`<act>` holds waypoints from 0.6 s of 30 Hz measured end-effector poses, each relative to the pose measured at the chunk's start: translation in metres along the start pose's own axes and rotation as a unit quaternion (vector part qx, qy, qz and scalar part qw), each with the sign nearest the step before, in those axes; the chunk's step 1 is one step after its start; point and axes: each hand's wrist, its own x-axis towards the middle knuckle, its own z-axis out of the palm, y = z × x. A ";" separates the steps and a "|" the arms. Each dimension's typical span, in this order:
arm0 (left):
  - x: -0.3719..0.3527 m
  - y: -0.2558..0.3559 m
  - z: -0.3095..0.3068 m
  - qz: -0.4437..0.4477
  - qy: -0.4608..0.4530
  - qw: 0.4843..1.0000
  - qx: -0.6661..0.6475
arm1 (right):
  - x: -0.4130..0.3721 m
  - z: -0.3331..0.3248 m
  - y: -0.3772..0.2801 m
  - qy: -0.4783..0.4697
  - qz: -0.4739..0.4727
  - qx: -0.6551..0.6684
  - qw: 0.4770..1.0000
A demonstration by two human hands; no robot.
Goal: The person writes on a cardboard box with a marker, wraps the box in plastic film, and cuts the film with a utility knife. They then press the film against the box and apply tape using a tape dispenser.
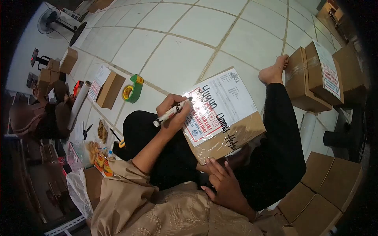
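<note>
A cardboard box (246, 126) wrapped in clear tape rests tilted on my lap. On its top are a printed white label (232, 92), a red-lettered warning sticker (201, 131) and black handwriting running across both. My left hand (173, 112) is closed around a white marker (169, 114), its dark tip at the box's upper left, touching or just above the sticker. My right hand (225, 183) lies with fingers spread at the box's lower edge, fingertips against it and nothing visibly gripped.
A green tape dispenser (135, 89) and a labelled box (110, 90) sit on the tiled floor at left. Scissors (86, 130) and a plastic bag of snacks (100, 157) lie nearer. Stacked boxes (311, 74) stand at right, flat cartons (323, 185) below. Another person (35, 114) sits far left, near a fan (51, 21).
</note>
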 end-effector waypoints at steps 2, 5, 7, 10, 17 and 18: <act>0.002 0.002 0.000 0.092 -0.011 0.994 0.063 | -0.001 0.001 0.000 -0.001 0.001 0.001 1.000; 0.002 0.003 -0.007 0.143 -0.021 0.981 0.130 | 0.000 0.000 0.000 -0.005 0.006 0.001 1.000; -0.001 0.002 -0.014 0.167 0.003 0.974 0.153 | 0.000 -0.002 -0.001 -0.009 0.013 0.009 1.000; -0.010 -0.002 -0.025 0.153 0.031 0.970 0.187 | 0.000 -0.001 0.000 -0.010 0.012 0.002 1.000; -0.005 0.007 -0.013 0.103 0.004 0.992 0.079 | -0.002 -0.002 -0.001 0.005 0.011 0.014 1.000; -0.003 0.006 -0.011 0.102 -0.003 0.992 0.077 | -0.002 -0.003 -0.001 0.005 0.007 0.018 1.000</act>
